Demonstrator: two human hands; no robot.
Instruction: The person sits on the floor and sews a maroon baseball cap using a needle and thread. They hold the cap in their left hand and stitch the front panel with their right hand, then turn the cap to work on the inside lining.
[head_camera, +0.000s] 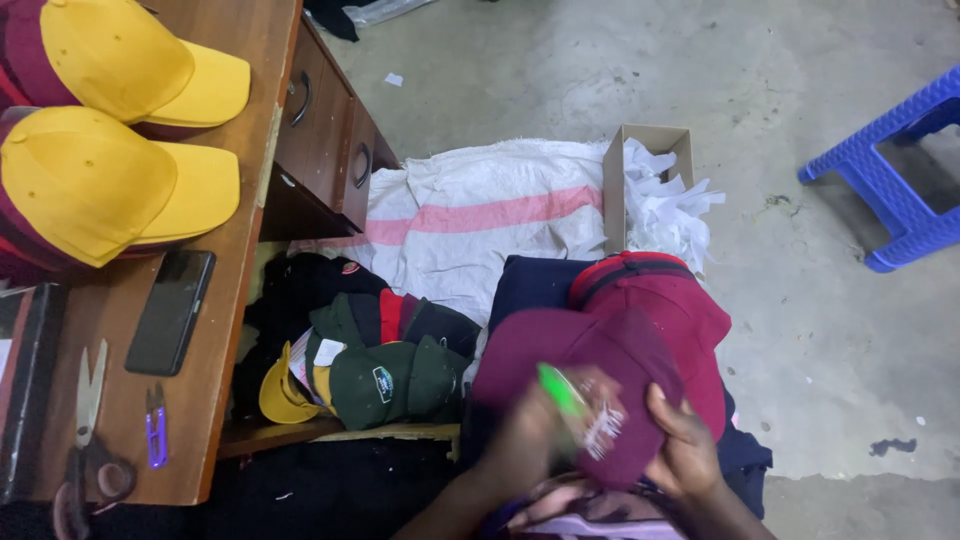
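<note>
From the head camera, both hands work a maroon cap (590, 375) over the lap: the left hand (530, 440), blurred, has its grip closed on a green tool (562, 392) against the cap, and the right hand (685, 450) clasps the cap's edge. Yellow caps (110, 120) sit on the bench (235, 290).

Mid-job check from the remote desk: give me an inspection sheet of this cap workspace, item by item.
Surface: wooden desk at left; concrete floor.
Job's things: maroon cap on the lap; green tool, blurred.
Clutter: two yellow caps, phone, scissors, purple snips, pile of dark caps, striped sack, cardboard box with white scraps.
Hands: left hand grips the green tool; right hand holds the cap.
Cables: nothing seen.
Surroundings: blue plastic stool.
</note>
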